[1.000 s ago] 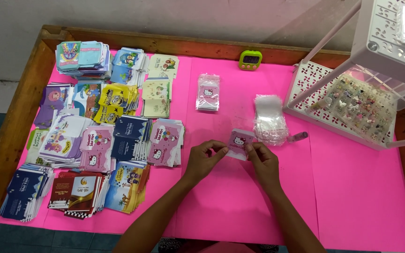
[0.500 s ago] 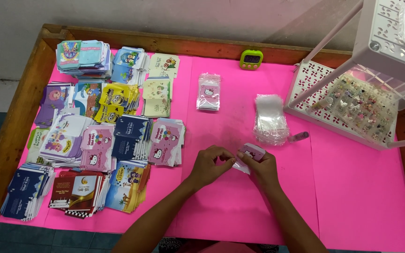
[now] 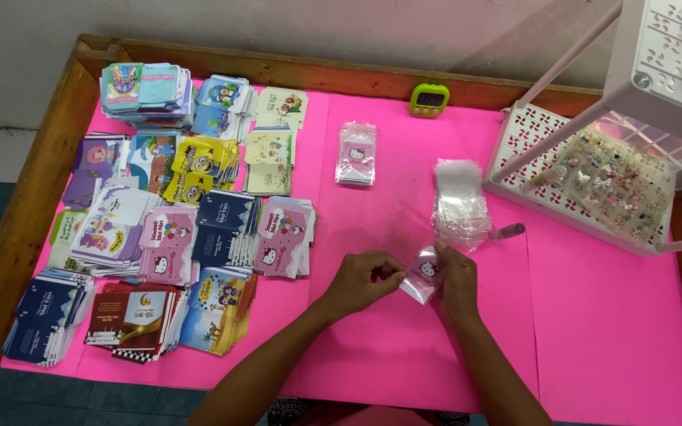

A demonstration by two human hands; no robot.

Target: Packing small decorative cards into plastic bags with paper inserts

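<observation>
Both my hands meet over the pink table cover (image 3: pixel 609 339), near its middle. My right hand (image 3: pixel 458 282) pinches a small pink cartoon-cat card in a clear plastic sleeve (image 3: pixel 424 273), tilted. My left hand (image 3: pixel 363 278) grips the sleeve's left edge with its fingertips. Just beyond the hands lies a stack of empty clear sleeves (image 3: pixel 459 201). Farther back sits a small pile of sleeved pink cards (image 3: pixel 355 154).
Several stacks of colourful printed cards (image 3: pixel 167 229) cover the left half. A green timer (image 3: pixel 429 99) stands at the back edge. A white perforated rack (image 3: pixel 593 170) with small trinkets fills the right rear. A small pink roll (image 3: pixel 507 232) lies beside the sleeves. Wooden rim (image 3: pixel 33 197) frames the table.
The sleeved card has shifted slightly lower and tilted between my hands. My left fingers have closed onto its edge. The piles have not moved.
</observation>
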